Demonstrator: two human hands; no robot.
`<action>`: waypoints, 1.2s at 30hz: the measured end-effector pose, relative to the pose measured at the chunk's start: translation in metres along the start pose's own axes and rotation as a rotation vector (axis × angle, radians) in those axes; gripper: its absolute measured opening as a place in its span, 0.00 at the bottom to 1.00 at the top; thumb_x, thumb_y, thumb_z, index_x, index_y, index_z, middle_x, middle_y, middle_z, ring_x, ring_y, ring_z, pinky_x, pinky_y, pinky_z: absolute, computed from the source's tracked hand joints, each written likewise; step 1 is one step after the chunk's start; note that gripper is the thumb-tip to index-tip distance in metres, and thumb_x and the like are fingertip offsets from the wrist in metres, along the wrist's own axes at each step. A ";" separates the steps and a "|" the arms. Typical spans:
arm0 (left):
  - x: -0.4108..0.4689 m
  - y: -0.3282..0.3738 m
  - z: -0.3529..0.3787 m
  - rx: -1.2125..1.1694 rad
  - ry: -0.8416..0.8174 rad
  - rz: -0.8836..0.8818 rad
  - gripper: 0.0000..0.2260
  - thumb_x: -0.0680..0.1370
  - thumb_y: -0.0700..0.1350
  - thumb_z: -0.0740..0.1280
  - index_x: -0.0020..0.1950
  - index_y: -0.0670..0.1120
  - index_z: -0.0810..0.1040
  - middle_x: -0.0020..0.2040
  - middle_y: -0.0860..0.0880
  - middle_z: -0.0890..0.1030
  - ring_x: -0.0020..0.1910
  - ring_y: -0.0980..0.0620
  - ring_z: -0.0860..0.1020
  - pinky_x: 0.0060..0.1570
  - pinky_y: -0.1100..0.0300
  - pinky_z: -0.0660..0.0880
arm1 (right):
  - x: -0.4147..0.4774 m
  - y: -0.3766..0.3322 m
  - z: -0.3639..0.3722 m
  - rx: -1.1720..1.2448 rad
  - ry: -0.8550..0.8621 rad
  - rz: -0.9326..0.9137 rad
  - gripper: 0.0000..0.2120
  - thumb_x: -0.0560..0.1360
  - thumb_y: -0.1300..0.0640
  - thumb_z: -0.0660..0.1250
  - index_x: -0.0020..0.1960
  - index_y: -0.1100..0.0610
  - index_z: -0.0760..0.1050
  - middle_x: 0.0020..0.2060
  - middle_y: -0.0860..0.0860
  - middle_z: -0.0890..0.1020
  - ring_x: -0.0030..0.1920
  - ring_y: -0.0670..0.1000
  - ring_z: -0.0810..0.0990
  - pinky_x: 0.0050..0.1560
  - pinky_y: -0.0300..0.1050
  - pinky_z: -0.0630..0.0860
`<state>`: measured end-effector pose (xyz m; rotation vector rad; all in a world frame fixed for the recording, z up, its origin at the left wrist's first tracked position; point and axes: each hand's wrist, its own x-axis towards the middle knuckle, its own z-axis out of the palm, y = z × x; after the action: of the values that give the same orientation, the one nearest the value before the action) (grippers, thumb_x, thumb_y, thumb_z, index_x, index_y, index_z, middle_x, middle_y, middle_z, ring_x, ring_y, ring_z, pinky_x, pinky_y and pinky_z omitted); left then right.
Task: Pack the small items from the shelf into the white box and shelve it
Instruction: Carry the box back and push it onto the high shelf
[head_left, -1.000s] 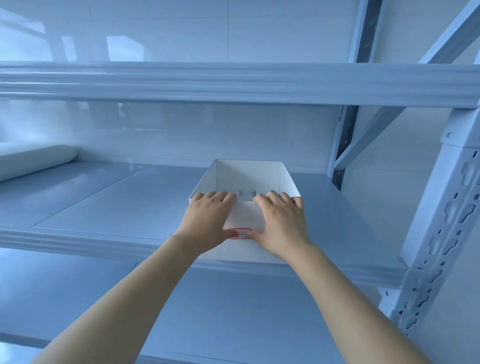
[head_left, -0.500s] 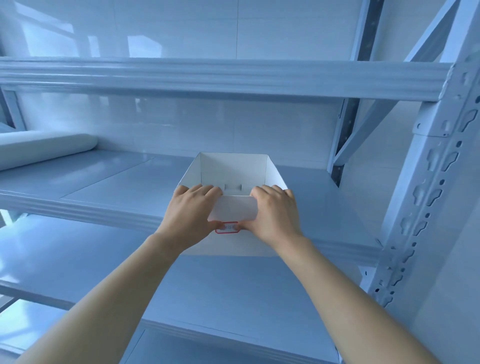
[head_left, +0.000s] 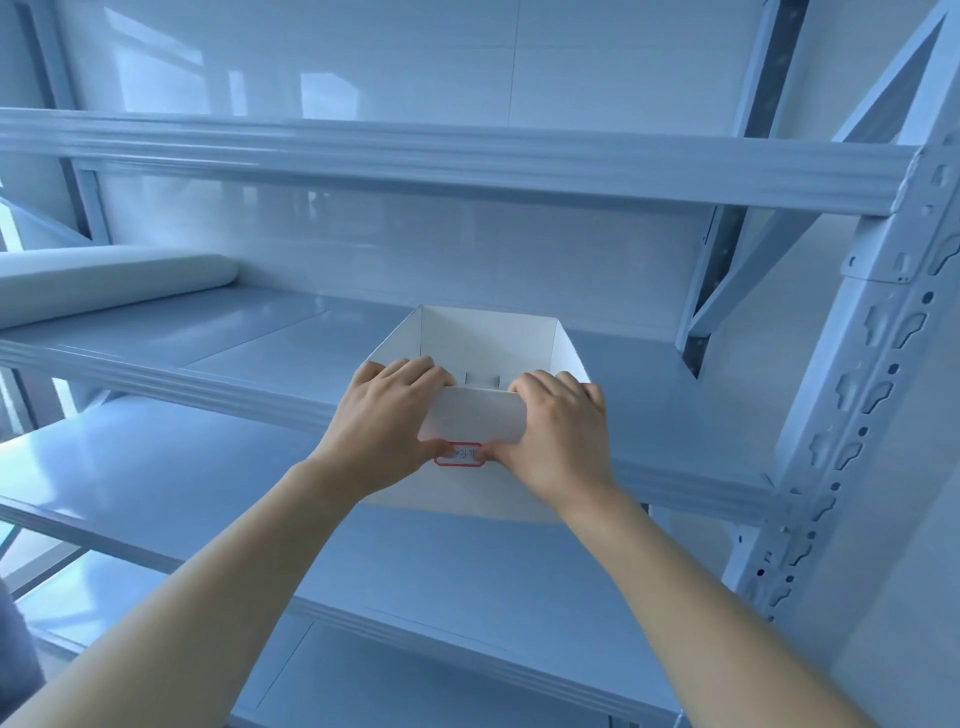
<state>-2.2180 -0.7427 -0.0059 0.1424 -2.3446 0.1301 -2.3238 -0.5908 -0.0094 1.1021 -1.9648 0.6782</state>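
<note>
On the shelf (head_left: 260, 353), left hand (head_left: 387, 421) and right hand (head_left: 558, 431) grip the white box (head_left: 488, 338), its red-bordered label (head_left: 460, 454) unreadable.

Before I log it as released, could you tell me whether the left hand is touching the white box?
Touching. In the head view the left hand curls its fingers over the white box at the front rim, thumb beside the label.

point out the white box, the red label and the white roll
white box (head_left: 472, 418): head view, bare front wall
red label (head_left: 458, 454): head view, its middle
white roll (head_left: 114, 280): head view, its rounded side
</note>
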 end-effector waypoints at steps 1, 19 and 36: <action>-0.002 -0.001 -0.002 0.003 0.002 0.006 0.22 0.62 0.52 0.77 0.51 0.48 0.74 0.44 0.53 0.76 0.45 0.48 0.75 0.46 0.62 0.56 | -0.002 -0.002 0.000 -0.003 0.015 -0.003 0.23 0.52 0.48 0.80 0.38 0.55 0.72 0.32 0.48 0.77 0.36 0.55 0.74 0.37 0.43 0.51; -0.183 -0.189 -0.176 0.262 0.051 -0.152 0.25 0.59 0.51 0.79 0.51 0.48 0.74 0.43 0.51 0.77 0.45 0.51 0.72 0.45 0.58 0.58 | 0.014 -0.290 0.060 0.321 0.034 -0.261 0.25 0.52 0.42 0.79 0.38 0.55 0.71 0.32 0.49 0.76 0.36 0.55 0.74 0.38 0.43 0.55; -0.281 -0.360 -0.313 0.516 0.134 -0.254 0.26 0.58 0.49 0.80 0.51 0.48 0.73 0.45 0.49 0.78 0.47 0.51 0.70 0.48 0.57 0.59 | 0.069 -0.526 0.116 0.527 0.127 -0.395 0.25 0.56 0.42 0.78 0.42 0.57 0.74 0.36 0.50 0.78 0.37 0.55 0.75 0.42 0.43 0.58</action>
<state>-1.7506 -1.0382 0.0310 0.6590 -2.0919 0.5973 -1.9304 -0.9635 0.0232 1.6583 -1.4284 1.0436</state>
